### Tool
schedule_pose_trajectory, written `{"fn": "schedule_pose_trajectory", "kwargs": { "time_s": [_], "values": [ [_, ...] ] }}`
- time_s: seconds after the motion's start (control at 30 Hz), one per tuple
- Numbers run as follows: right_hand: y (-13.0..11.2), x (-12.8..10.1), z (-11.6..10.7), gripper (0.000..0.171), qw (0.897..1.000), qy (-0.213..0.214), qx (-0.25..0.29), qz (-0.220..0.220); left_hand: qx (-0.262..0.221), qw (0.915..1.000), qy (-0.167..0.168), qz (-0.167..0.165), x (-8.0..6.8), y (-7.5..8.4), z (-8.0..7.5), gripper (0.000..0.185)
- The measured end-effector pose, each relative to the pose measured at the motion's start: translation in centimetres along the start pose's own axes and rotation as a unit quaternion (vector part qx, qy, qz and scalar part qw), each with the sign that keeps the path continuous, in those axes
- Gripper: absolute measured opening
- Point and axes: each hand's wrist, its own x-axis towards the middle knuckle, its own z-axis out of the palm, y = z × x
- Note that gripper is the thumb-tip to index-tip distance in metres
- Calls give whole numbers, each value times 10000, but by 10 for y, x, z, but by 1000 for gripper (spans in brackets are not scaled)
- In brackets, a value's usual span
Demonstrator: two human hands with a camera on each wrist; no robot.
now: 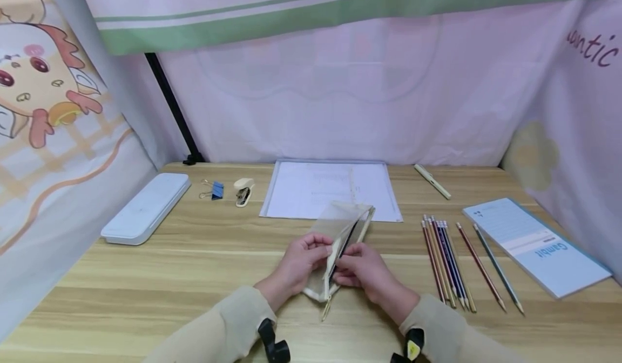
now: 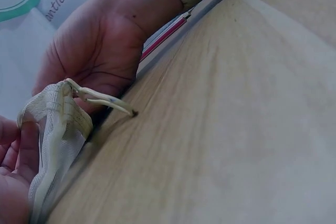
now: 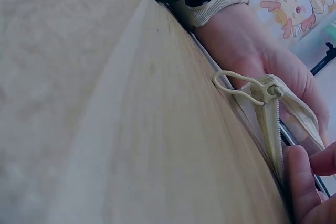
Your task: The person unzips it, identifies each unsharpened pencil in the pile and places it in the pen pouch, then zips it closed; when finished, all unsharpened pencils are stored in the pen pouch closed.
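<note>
Both hands meet at the near middle of the wooden desk (image 1: pixel 146 276), the left hand (image 1: pixel 303 260) and right hand (image 1: pixel 362 271) each pinching a side of a translucent mesh pencil pouch (image 1: pixel 340 233). Around them lie a row of coloured pencils (image 1: pixel 449 260) to the right, a booklet (image 1: pixel 534 247), a document folder (image 1: pixel 330 190) behind, plus a white pencil case (image 1: pixel 146 207), binder clip (image 1: pixel 214 190) and stapler (image 1: pixel 243 191). Cream-edged, the pouch has its zipper open, the zipper pull (image 3: pixel 239 85) lying on the wood, and something dark inside.
</note>
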Motion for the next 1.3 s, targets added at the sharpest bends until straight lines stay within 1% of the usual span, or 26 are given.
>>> {"fn": "schedule_pose_trajectory", "kwargs": {
  "time_s": [0.1, 0.2, 0.3, 0.4, 0.43, 0.5, 0.6, 0.67, 0.77, 0.93, 1.1, 1.2, 1.3],
  "values": [
    [-4, -1, -6, 27, 9999, 45, -107, -23, -8, 10000, -22, 16, 0, 0, 0, 14],
    [-10, -4, -22, 31, 9996, 49, -235, -117, -5, 10000, -15, -23, 0, 1, 0, 15],
    [-17, -9, -46, 34, 9987, -11, -441, -269, 11, 10000, 22, -55, 0, 2, 0, 15],
    [-22, -14, -77, 34, 9949, 52, -918, -424, 36, 10000, 38, -72, -1, 1, 1, 15],
    [-23, -15, -88, 33, 9922, 130, -1141, -480, 48, 10000, 35, -74, 0, 1, 1, 16],
    [-25, -17, -111, 31, 9836, 334, -1678, -564, 60, 9999, 14, -80, 0, 1, 1, 16],
    [-27, -22, -142, 29, 9663, 615, -2411, -660, 74, 9999, 11, -94, 0, 1, 1, 17],
    [-28, -26, -158, 27, 9555, 704, -2788, -650, 85, 9999, 44, -107, 0, 2, 1, 18],
    [-30, -31, -177, 28, 9431, 736, -3183, -619, 103, 9998, 76, -118, -1, 2, 0, 18],
    [-28, -33, -197, 34, 9243, 747, -3721, -413, 79, 9999, 49, -105, 0, 3, 0, 17],
    [-26, -33, -205, 29, 9076, 728, -4136, -3, 70, 9999, 61, -136, 0, 3, 0, 17],
    [-26, -32, -207, 24, 9013, 633, -4283, 113, 42, 9998, 106, -147, -1, 2, 0, 16],
    [-27, -32, -208, 21, 9016, 555, -4288, 142, 31, 9998, 125, -133, -1, 2, 0, 17]
  ]
}}
